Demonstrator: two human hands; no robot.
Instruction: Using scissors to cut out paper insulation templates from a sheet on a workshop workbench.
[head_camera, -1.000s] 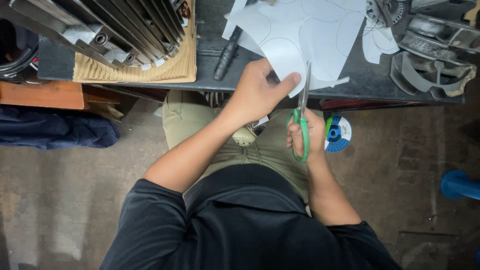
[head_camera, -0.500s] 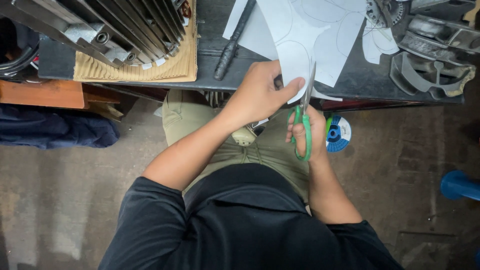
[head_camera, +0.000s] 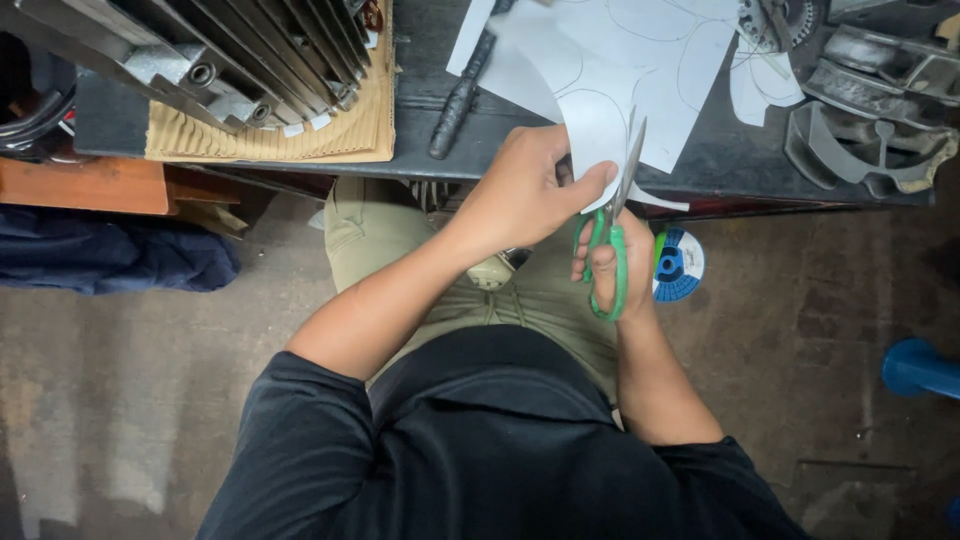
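Observation:
My left hand (head_camera: 525, 190) grips the near edge of a large white paper sheet (head_camera: 640, 70) marked with curved pencil lines, which lies over the dark workbench (head_camera: 420, 90). My right hand (head_camera: 615, 262) holds green-handled scissors (head_camera: 612, 225). Their metal blades point away from me and bite into the paper beside my left thumb. Both hands sit at the bench's front edge, above my lap.
A finned metal casting (head_camera: 210, 60) rests on corrugated cardboard (head_camera: 300, 140) at the bench's left. A dark hand tool (head_camera: 460, 95) lies beside the paper. Grey metal parts (head_camera: 870, 110) fill the right end. On the concrete floor lie a blue disc (head_camera: 680, 265), dark cloth (head_camera: 110, 260) and a blue object (head_camera: 915, 365).
The paper has turned and shifted in my left hand, and the scissors have advanced a little further along the drawn curve.

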